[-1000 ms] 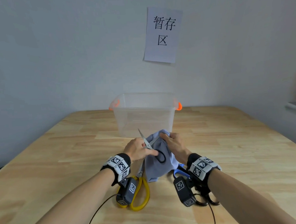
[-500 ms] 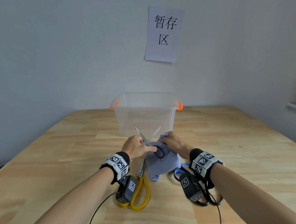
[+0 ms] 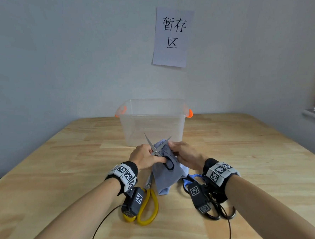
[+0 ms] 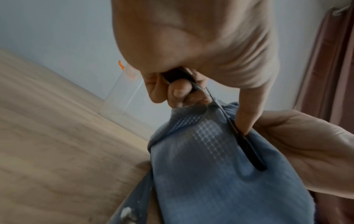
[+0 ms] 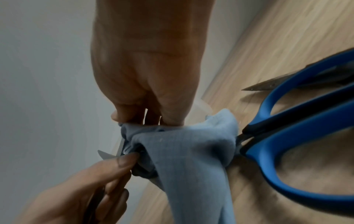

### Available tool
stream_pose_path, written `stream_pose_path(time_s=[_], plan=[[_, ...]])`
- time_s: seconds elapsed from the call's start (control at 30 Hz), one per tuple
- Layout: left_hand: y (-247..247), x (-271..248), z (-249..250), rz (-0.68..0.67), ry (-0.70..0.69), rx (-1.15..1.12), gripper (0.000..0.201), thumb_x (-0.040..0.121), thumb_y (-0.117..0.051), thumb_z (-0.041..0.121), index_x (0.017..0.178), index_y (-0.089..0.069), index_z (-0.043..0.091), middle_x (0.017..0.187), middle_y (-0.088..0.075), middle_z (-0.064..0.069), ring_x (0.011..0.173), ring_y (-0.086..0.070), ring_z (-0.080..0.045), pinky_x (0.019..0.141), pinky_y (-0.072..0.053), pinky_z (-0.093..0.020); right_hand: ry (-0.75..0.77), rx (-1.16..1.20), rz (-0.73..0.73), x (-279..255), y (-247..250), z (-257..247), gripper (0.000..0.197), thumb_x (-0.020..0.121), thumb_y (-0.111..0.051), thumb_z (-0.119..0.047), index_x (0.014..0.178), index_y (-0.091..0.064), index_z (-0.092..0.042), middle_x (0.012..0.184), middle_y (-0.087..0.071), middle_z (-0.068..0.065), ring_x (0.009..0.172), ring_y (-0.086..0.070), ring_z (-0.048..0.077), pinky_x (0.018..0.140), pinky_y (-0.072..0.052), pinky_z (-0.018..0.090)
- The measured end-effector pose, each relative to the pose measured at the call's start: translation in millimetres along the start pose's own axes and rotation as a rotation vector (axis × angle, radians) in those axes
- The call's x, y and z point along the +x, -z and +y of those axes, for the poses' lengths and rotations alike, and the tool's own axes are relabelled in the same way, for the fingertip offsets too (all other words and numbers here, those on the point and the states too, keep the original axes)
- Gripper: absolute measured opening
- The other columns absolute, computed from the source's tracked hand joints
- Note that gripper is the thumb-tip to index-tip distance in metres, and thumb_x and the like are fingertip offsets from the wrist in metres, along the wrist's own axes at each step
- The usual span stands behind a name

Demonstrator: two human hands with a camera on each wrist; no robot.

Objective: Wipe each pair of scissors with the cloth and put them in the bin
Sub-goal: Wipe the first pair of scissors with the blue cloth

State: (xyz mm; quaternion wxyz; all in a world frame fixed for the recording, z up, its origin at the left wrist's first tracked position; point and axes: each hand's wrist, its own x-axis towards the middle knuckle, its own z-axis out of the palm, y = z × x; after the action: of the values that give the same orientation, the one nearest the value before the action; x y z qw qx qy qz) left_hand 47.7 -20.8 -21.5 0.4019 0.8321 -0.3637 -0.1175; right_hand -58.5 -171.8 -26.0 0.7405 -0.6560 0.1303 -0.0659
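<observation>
The left hand (image 3: pixel 145 157) still grips the black-handled scissors (image 3: pixel 157 149), blades now spread wider than before; the right hand (image 3: pixel 184 155) pinches the blue cloth (image 3: pixel 165 174) — probably around one blade. Behind stands the clear bin (image 3: pixel 153 127) on the wooden table (image 3: pixel 63 162) — grey wall beyond.

Both forearms reach forward over the table, hands meeting in front: the left hand (image 3: pixel 146 157) curls its fingers round the scissors (image 3: pixel 157 149), while the right hand (image 3: pixel 184 153) pinches the cloth (image 3: pixel 165 178) against them.
</observation>
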Motion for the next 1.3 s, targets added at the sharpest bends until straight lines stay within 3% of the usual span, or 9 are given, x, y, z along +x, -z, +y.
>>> stream_pose_path(time_s=[0.13, 0.23, 0.4, 0.53, 0.6, 0.7, 0.9, 1.03, 1.3], plan=[[-1.0, 3.5, -0.9, -0.011, 0.008, 0.000, 0.046, 0.061, -0.089, 0.041, 0.050, -0.047, 0.024, 0.055, -0.041, 0.008, 0.057, -0.041, -0.016, 0.057, -0.027, -0.030, 0.036, 0.070, -0.051, -3.4, 1.8, 1.3, 0.039, 0.107, -0.038, -0.022, 0.123, -0.060, 0.005, 0.126, -0.064, 0.025, 0.116, -0.063, 0.034, 0.102, -0.050, 0.041], [-1.2, 4.4, -3.4, -0.017, 0.017, 0.007, 0.042, 0.058, -0.088, 0.046, 0.053, -0.052, 0.024, 0.056, -0.045, 0.009, 0.058, -0.044, -0.016, 0.057, -0.030, -0.030, 0.076, 0.085, -0.079, -6.1, 1.4, 0.0, 0.028, 0.106, -0.041, -0.016, 0.124, -0.060, -0.007, 0.117, -0.068, 0.015, 0.108, -0.066, 0.024, 0.092, -0.054, 0.032], [-4.1, 4.3, -1.3, -0.029, -0.002, 0.023, 0.039, 0.058, -0.086, 0.047, 0.054, -0.056, 0.022, 0.046, -0.040, 0.015, 0.056, -0.043, -0.014, 0.057, -0.030, -0.029, 0.092, 0.041, -0.049, -5.4, -1.9, 4.6, 0.032, 0.098, -0.056, -0.026, 0.115, -0.068, -0.002, 0.114, -0.067, 0.026, 0.104, -0.065, 0.033, 0.099, -0.052, 0.043], [-2.2, 2.9, 6.7, -0.075, -0.090, 0.027, 0.026, 0.067, -0.084, 0.040, 0.091, -0.076, 0.042, 0.044, -0.048, 0.022, 0.058, -0.047, -0.006, 0.058, -0.033, -0.024, 0.062, 0.113, -0.014, -1.8, -7.5, 8.8, 0.026, 0.099, -0.057, -0.019, 0.111, -0.069, 0.001, 0.109, -0.068, 0.026, 0.098, -0.067, 0.031, 0.095, -0.054, 0.039], [-1.8, 2.4, 8.2, -0.071, -0.110, 0.041, 0.022, 0.070, -0.085, 0.033, 0.074, -0.071, 0.050, 0.043, -0.049, 0.023, 0.055, -0.043, -0.003, 0.055, -0.031, -0.024, 0.050, 0.158, 0.026, -1.5, -11.7, 8.8, 0.020, 0.099, -0.057, -0.014, 0.104, -0.071, 0.001, 0.100, -0.072, 0.021, 0.087, -0.070, 0.026, 0.084, -0.059, 0.032], [-5.2, 4.0, 8.8, -0.053, -0.090, 0.059, 0.032, 0.069, -0.086, 0.034, 0.048, -0.063, 0.041, 0.042, -0.048, 0.020, 0.056, -0.046, -0.011, 0.055, -0.031, -0.029, 0.043, 0.215, 0.153, 3.0, -15.5, 8.0, 0.016, 0.096, -0.061, -0.008, 0.095, -0.074, 0.001, 0.092, -0.073, 0.020, 0.078, -0.070, 0.025, 0.071, -0.058, 0.030], [-10.0, 4.6, 6.4, -0.047, -0.073, 0.078, 0.042, 0.066, -0.086, 0.041, 0.040, -0.054, 0.031, 0.040, -0.044, 0.016, 0.052, -0.042, -0.014, 0.053, -0.028, -0.030, 0.060, 0.227, 0.305, 5.8, -16.0, 0.2, 0.015, 0.090, -0.063, 0.000, 0.078, -0.070, 0.007, 0.078, -0.070, 0.021, 0.063, -0.067, 0.026, 0.061, -0.057, 0.030], [-11.0, 3.7, 1.2, -0.032, -0.035, 0.052, 0.058, 0.060, -0.090, 0.041, 0.038, -0.039, 0.022, 0.038, -0.033, 0.013, 0.050, -0.034, -0.015, 0.054, -0.024, -0.031, 0.056, 0.235, 0.337, 9.9, -8.1, 3.0, 0.017, 0.089, -0.067, -0.006, 0.092, -0.070, 0.010, 0.096, -0.071, 0.028, 0.081, -0.070, 0.033, 0.073, -0.057, 0.036], [-14.2, 5.5, -0.5, -0.040, -0.035, 0.017, 0.042, 0.064, -0.088, 0.038, 0.038, -0.056, 0.029, 0.047, -0.049, 0.012, 0.059, -0.049, -0.016, 0.058, -0.034, -0.031, -0.035, 0.149, 0.331, 4.9, -18.8, 4.9, 0.010, 0.090, -0.069, -0.006, 0.082, -0.073, -0.001, 0.071, -0.072, 0.010, 0.063, -0.069, 0.017, 0.055, -0.053, 0.023]])
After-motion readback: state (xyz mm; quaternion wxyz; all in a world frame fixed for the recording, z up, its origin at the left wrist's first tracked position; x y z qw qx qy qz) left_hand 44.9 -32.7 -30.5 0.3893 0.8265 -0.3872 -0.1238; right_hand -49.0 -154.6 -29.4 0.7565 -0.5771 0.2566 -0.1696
